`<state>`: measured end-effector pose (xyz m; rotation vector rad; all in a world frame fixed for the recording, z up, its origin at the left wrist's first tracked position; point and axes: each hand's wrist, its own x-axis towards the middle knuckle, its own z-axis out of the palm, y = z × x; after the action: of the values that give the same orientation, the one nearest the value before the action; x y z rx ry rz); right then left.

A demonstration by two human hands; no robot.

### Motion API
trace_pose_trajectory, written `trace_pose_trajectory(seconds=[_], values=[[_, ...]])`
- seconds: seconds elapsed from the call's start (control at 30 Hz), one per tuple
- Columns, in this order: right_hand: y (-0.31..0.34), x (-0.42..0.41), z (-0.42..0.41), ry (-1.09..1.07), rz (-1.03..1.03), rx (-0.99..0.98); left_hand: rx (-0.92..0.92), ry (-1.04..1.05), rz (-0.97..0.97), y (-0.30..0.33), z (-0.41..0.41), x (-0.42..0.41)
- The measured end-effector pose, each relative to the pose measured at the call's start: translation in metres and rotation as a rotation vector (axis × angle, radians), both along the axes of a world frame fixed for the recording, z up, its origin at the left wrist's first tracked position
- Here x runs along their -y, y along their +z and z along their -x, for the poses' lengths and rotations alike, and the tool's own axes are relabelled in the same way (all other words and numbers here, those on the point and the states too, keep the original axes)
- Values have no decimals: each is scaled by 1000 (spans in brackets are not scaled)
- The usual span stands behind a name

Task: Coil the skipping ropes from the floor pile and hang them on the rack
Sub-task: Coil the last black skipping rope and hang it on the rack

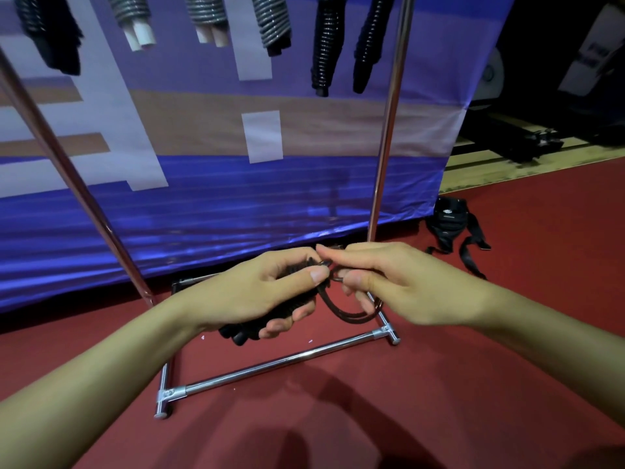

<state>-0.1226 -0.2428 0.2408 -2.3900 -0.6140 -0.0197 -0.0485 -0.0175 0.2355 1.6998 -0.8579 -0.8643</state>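
Red carpet floor (439, 384) under me, a blue-and-tan banner (236, 198) behind the chrome rack (277, 362), coiled ropes (270, 22) hanging along its top. My left hand (257, 292) is wrapped round a black coiled skipping rope (297, 304) — handles poking out below my palm. My right hand (395, 282) pinches its loose loop, just above the rack's base bar.
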Motion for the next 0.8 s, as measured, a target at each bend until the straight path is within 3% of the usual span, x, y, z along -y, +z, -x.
trace_pose_trajectory(seconds=[0.23,0.57,0.8], values=[[-1,-3,5,-82,-247,59,-92,-33,1,2,0,-1],[4,-2,9,-56,-99,117,-152,-72,16,1,5,3],[-2,-3,13,-103,-157,178,-145,-52,1,9,13,7]])
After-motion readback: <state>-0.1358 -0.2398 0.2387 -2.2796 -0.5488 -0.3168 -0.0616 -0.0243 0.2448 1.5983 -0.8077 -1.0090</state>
